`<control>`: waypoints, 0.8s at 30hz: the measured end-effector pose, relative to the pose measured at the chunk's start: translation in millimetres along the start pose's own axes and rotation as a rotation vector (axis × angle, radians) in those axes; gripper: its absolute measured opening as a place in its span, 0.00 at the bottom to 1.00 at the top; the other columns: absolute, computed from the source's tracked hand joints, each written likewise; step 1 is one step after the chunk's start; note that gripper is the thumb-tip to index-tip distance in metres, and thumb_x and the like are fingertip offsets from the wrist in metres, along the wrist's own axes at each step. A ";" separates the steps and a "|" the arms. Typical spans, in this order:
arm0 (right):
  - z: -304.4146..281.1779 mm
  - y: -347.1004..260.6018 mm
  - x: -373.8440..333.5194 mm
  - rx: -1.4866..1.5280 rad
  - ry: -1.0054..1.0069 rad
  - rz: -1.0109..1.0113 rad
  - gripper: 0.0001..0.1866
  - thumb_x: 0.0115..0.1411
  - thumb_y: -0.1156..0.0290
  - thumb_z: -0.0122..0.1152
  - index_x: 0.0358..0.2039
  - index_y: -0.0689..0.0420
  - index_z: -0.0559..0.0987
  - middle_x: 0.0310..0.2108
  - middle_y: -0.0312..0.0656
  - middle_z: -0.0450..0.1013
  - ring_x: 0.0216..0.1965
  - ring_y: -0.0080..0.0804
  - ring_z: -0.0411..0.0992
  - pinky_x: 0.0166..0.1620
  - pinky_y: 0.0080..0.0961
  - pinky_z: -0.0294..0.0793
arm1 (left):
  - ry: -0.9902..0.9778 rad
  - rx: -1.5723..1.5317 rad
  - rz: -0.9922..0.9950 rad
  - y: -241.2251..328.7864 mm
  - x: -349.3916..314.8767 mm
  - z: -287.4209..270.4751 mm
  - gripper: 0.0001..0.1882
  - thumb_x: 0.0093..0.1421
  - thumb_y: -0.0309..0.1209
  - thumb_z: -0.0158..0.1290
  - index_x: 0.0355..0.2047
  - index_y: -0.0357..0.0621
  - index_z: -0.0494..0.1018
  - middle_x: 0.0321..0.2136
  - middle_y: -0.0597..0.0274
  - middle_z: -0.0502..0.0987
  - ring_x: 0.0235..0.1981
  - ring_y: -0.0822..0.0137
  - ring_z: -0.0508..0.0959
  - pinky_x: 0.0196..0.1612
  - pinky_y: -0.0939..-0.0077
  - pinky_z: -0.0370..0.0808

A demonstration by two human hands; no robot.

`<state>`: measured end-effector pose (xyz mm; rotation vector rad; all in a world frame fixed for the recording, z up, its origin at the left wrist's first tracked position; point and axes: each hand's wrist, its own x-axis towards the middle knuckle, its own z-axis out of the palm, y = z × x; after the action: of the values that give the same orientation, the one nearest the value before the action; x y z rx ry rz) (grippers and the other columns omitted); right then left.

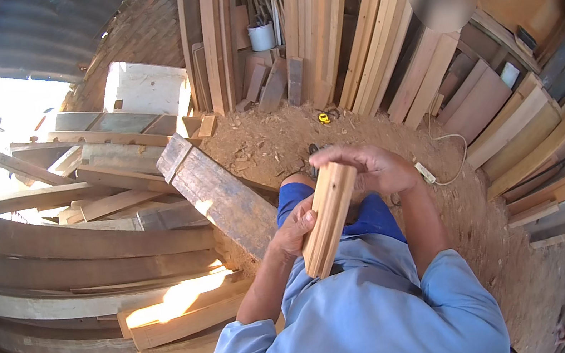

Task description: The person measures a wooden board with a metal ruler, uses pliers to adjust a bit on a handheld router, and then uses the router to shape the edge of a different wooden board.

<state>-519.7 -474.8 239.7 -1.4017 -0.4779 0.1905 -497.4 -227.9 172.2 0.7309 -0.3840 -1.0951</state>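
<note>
One short pale wooden board [328, 217], held upright-tilted at frame centre, top end leaning toward 1 o'clock. Its face shows lengthwise lines; can't tell if it's one piece or a few slats stacked.

Two hands on it. Left hand [296, 231] grasps the lower half from the 9 o'clock side, fingers curled against the face. Right hand [371, 167] clasps the top end from 2 o'clock, fingers wrapped over the upper edge. Both clenched on the board.

Around it:
- One grey weathered plank [216, 193] at 10 o'clock, running diagonally, its lower end near the left hand but apart from it.
- One small yellow tape measure [323, 118] at 12 o'clock on the sawdust-covered floor [270, 142].
- One white plastic bucket [261, 36] further up at 12, among leaning timber.
- One white cable with a block-shaped plug strip [426, 172] at 3 o'clock, just beside the right wrist.

Edges/room: stacked curved planks fill 7 to 10 o'clock, leaning boards wall off 11 to 3. Open floor is the sawdust patch from 12 down past 4 o'clock. The board's lower end sits just above the blue shirt.
</note>
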 end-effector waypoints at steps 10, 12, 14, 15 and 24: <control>-49.8 89.9 -147.2 -0.455 0.845 0.432 0.20 0.66 0.70 0.58 0.57 0.60 0.74 0.55 0.42 0.74 0.55 0.32 0.72 0.59 0.30 0.70 | 0.311 -0.189 0.175 -18.0 29.0 -7.0 0.26 0.65 0.47 0.57 0.55 0.43 0.69 0.41 0.59 0.81 0.38 0.66 0.83 0.41 0.67 0.84; -68.9 127.3 -249.3 -0.621 0.988 0.644 0.18 0.66 0.70 0.58 0.56 0.58 0.76 0.53 0.44 0.76 0.54 0.34 0.74 0.57 0.34 0.72 | 0.385 -0.102 0.164 -28.7 44.7 -9.1 0.31 0.63 0.54 0.57 0.52 0.39 0.71 0.38 0.55 0.81 0.33 0.61 0.84 0.37 0.63 0.85; -56.0 132.1 -328.2 -0.724 1.112 0.930 0.19 0.65 0.67 0.58 0.55 0.57 0.77 0.52 0.47 0.77 0.53 0.40 0.75 0.55 0.37 0.73 | 0.445 -0.039 0.143 -44.7 53.0 -26.0 0.31 0.64 0.54 0.56 0.52 0.38 0.71 0.38 0.53 0.81 0.33 0.60 0.84 0.36 0.62 0.85; -42.9 132.0 -355.9 -0.749 1.165 1.049 0.19 0.65 0.66 0.58 0.54 0.57 0.78 0.51 0.48 0.77 0.52 0.42 0.75 0.55 0.37 0.73 | 0.403 -0.058 0.145 -48.6 56.5 -34.4 0.30 0.65 0.53 0.54 0.52 0.39 0.71 0.38 0.53 0.81 0.32 0.59 0.84 0.36 0.62 0.85; 131.8 121.6 -594.4 -0.991 0.894 1.848 0.17 0.62 0.62 0.58 0.48 0.55 0.83 0.47 0.51 0.79 0.51 0.53 0.76 0.56 0.41 0.73 | 0.200 -0.564 -0.288 -139.0 86.3 -89.0 0.28 0.66 0.59 0.51 0.49 0.48 0.73 0.26 0.60 0.77 0.24 0.62 0.78 0.24 0.68 0.78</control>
<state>-1087.4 -575.9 9.5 -2.2501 1.8255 0.7941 -498.1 -311.5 5.7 0.3894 0.2077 -1.3083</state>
